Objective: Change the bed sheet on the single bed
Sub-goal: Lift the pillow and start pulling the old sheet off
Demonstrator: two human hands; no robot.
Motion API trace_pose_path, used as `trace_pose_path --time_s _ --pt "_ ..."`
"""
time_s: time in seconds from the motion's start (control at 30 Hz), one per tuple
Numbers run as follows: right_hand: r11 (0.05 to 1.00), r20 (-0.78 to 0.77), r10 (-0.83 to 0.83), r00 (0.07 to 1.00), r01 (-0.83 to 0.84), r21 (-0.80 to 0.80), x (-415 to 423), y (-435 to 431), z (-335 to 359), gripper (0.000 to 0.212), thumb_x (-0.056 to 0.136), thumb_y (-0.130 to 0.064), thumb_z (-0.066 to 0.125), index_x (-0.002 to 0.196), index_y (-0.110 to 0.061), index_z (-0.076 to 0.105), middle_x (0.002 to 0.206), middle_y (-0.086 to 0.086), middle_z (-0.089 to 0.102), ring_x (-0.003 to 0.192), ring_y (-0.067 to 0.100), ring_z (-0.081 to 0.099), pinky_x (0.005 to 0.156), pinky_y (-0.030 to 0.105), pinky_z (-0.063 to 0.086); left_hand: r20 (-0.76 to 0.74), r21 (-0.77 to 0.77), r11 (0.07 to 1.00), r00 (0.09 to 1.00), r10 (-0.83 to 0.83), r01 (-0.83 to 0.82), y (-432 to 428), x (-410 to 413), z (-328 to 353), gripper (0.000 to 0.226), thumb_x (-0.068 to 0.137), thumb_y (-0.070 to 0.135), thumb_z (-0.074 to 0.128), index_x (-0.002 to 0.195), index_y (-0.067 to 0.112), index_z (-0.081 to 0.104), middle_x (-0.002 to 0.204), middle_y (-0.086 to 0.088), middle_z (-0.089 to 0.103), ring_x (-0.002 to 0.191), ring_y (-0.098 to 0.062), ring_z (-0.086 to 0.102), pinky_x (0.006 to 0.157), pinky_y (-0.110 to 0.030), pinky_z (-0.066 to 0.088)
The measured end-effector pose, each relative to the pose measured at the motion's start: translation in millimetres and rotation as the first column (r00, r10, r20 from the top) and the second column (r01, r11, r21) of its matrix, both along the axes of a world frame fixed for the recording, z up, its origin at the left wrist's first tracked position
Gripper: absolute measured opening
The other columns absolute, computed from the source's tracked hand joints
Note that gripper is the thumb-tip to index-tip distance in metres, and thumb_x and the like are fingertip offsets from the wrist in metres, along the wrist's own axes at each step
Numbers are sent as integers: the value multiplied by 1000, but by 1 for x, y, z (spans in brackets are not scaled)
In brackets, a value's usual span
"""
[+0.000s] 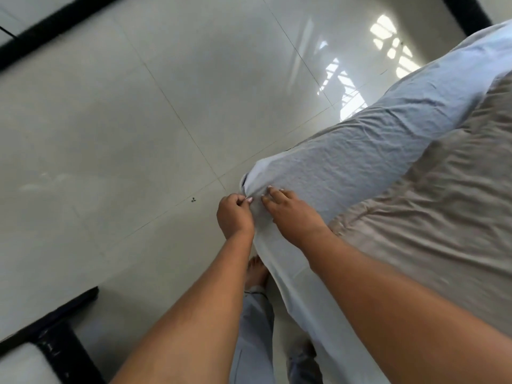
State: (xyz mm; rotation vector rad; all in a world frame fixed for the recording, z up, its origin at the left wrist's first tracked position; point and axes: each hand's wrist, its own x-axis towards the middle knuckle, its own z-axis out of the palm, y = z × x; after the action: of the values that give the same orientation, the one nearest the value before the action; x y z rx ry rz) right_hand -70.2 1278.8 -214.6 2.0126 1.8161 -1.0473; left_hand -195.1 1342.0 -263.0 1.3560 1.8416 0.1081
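Note:
A pale blue-grey bed sheet (357, 151) covers the side and corner of the single bed, which runs from the centre to the upper right. A beige cover (443, 195) lies on top of the bed at the right. At the bed's near corner my left hand (234, 216) pinches a bunched fold of the sheet. My right hand (291, 214) rests on the sheet just beside it, fingers extended and pressing the cloth. The sheet hangs down below the hands towards the floor.
Glossy light floor tiles (138, 120) fill the left and centre, with window glare at the upper right. Black frame edges (55, 26) cross the top left and a black-edged piece (61, 339) sits at the bottom left. My bare foot (256, 273) stands by the bed.

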Motion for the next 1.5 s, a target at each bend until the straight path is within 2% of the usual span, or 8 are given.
trace_pose_path --time_s 0.3,0.43,0.6,0.77,0.9,1.0,1.23,1.5 --pt "990 2 -28 1000 27 140 4 11 5 54 100 -17 54 152 -28 41 164 1 28 122 29 52 88 44 56 174 -36 997 982 76 -71 -33 1 45 21 101 31 58 90 12 58 76 7 61 68 -9 56 61 -29 38" --pt "983 -19 75 997 -71 167 11 16 23 24 102 -22 48 115 -22 67 116 0 67 106 24 59 83 37 52 284 -210 976 952 114 -54 -36 4 60 27 103 35 51 95 10 57 83 2 63 77 -14 60 69 -32 49" --pt "992 -39 125 991 -124 30 31 8 64 24 99 -29 47 116 -19 61 102 7 68 99 28 61 82 39 48 374 -352 936 919 125 16 -36 13 78 36 102 43 50 96 10 61 91 -7 67 89 -25 65 82 -43 55" --pt "997 -40 46 998 -48 -55 50 -5 121 42 82 -47 42 106 -23 67 90 12 70 87 34 66 67 35 46 544 -663 744 738 400 85 -47 26 108 66 86 68 60 113 9 65 100 -12 75 92 -29 73 81 -47 59" --pt "995 62 21 998 -15 -102 66 -24 146 39 75 -48 38 75 -14 55 82 13 68 81 36 65 59 32 37 668 -675 644 670 325 360 -57 33 124 71 73 69 75 114 11 71 111 -12 75 110 -31 68 99 -46 53" --pt "995 111 5 994 6 -102 75 -32 152 40 81 -50 43 84 -16 64 83 8 68 83 32 65 60 32 38 734 -542 659 676 68 522 -49 28 125 44 78 58 76 101 20 76 91 2 70 78 -7 59 69 -21 46" --pt "967 47 -252 967 250 41 61 -21 137 21 89 -34 47 89 -18 61 96 8 68 97 34 64 70 38 50 539 -331 878 833 -125 345 -27 25 116 9 99 10 58 94 13 65 90 3 67 80 -9 59 74 -23 48" --pt "935 -24 -349 937 347 -68 28 -16 129 53 97 -14 47 149 -21 41 159 1 36 138 33 43 106 45 43 254 -300 925 954 -157 232 -20 14 95 15 97 15 51 105 17 64 107 -6 69 100 -27 63 91 -42 53"
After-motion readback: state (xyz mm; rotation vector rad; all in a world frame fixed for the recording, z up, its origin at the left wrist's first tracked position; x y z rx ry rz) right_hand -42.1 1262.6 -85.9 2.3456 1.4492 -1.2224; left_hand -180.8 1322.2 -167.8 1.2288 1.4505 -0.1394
